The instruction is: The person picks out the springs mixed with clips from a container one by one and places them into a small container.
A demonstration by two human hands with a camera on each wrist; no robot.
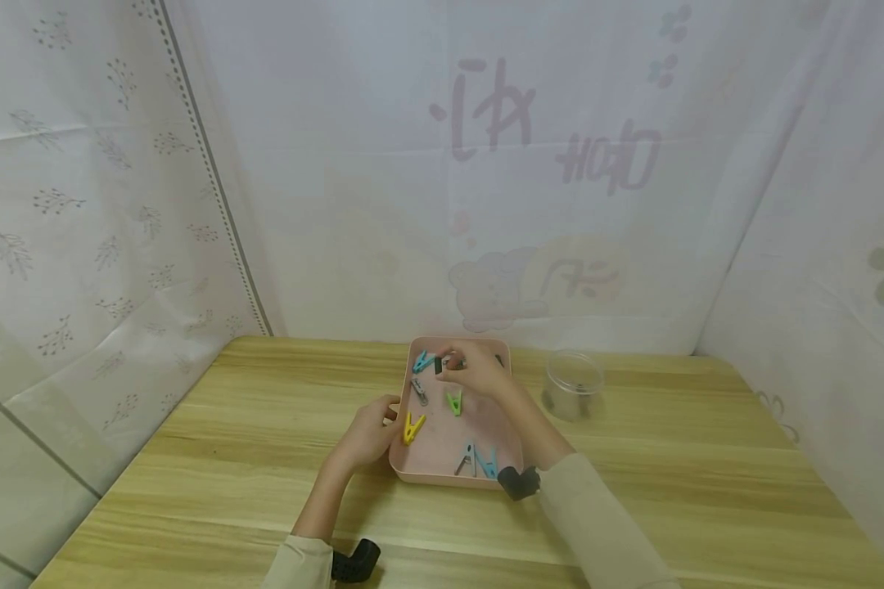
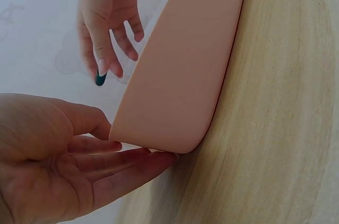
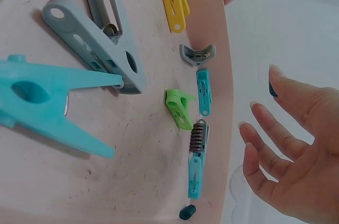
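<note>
My left hand (image 1: 367,431) grips the left side of a pink tray (image 1: 442,450), thumb at the rim and fingers along its outer wall. Over the tray's far part, my right hand (image 1: 480,373) pinches a small dark green piece (image 2: 100,79) between thumb and index finger; the other fingers are loosely spread. Inside lie a yellow clothespin (image 1: 411,429), a green clothespin (image 1: 454,403), a grey clip (image 1: 420,393) and a blue clothespin (image 1: 422,361). Nearest me are a larger grey clothespin (image 3: 90,44) and a light blue one (image 3: 47,102). A coiled spring (image 3: 197,136) and another dark piece (image 3: 187,212) show in the right wrist view.
To the right of the tray stands a clear round container (image 1: 575,388) on the wooden table (image 1: 670,458). Pale printed curtains (image 1: 383,204) hang behind and on both sides. Black wrist mounts (image 1: 519,483) sit on both forearms.
</note>
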